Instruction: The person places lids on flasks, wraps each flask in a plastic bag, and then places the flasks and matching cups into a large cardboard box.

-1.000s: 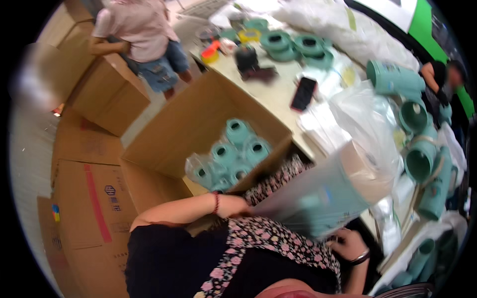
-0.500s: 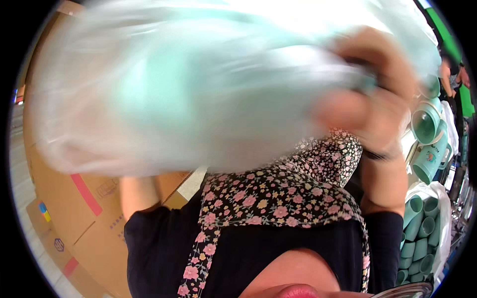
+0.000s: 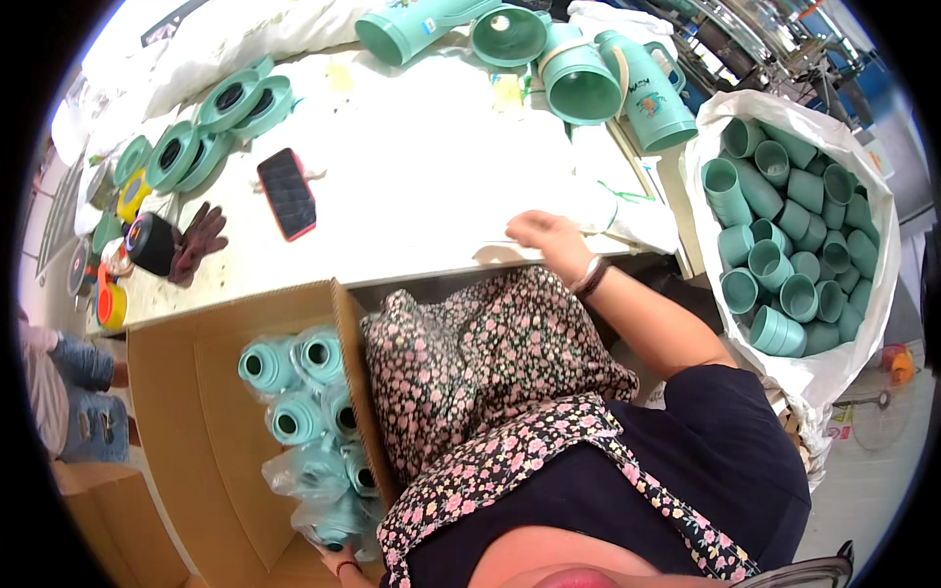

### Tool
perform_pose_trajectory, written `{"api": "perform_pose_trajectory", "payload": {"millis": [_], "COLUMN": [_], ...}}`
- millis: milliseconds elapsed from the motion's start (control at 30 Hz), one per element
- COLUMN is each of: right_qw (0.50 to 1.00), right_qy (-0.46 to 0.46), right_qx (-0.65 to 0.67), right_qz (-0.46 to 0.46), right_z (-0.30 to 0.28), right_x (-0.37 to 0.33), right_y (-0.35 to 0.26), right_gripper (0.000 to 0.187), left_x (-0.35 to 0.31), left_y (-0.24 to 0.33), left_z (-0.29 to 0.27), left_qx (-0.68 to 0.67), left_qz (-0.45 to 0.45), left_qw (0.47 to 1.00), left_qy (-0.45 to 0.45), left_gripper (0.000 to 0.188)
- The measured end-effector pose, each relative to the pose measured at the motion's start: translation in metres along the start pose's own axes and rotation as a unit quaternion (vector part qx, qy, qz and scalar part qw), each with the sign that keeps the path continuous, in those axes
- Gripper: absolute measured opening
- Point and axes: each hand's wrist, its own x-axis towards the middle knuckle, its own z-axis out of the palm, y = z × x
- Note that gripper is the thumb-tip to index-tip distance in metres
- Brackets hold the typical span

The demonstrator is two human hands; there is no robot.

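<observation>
Left hand (image 3: 329, 556): at the lower edge, mostly hidden behind a bagged flask (image 3: 325, 514); it seems to touch the flask, but whether it grips cannot be told. Flask: pale green, rounded, with a dark round mouth, wrapped in crinkled clear film, lying at the near end of a carton (image 3: 211, 441). Carton: plain brown cardboard, its near end cut off by the frame; further flasks (image 3: 296, 417) inside, some partly covered by the side wall. Right hand (image 3: 551, 240): empty, fingers extended, above the edge of a white table (image 3: 412, 250), well apart from the left. Apron (image 3: 490, 363): floral cloth, bunched beside the carton. Phone (image 3: 286, 194): flat, dark, red-edged. Sack (image 3: 885, 294): white, creased, holding smooth green cups (image 3: 770, 263), the lower ones hidden.
</observation>
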Motion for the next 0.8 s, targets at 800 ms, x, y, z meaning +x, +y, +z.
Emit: {"api": "perform_pose_trajectory", "payload": {"millis": [800], "right_qw": [0.829], "right_qy": [-0.007], "right_qx": [-0.387], "right_qz": [-0.403], "right_z": [-0.159], "right_x": [-0.177], "right_y": [-0.062], "right_gripper": [0.023], "left_x": [-0.369], "left_y": [0.573], "left_z": [-0.215], "left_qx": [-0.223], "left_qz": [0.896], "left_qw": [0.336], "left_qy": [-0.186], "left_gripper": [0.041]}}
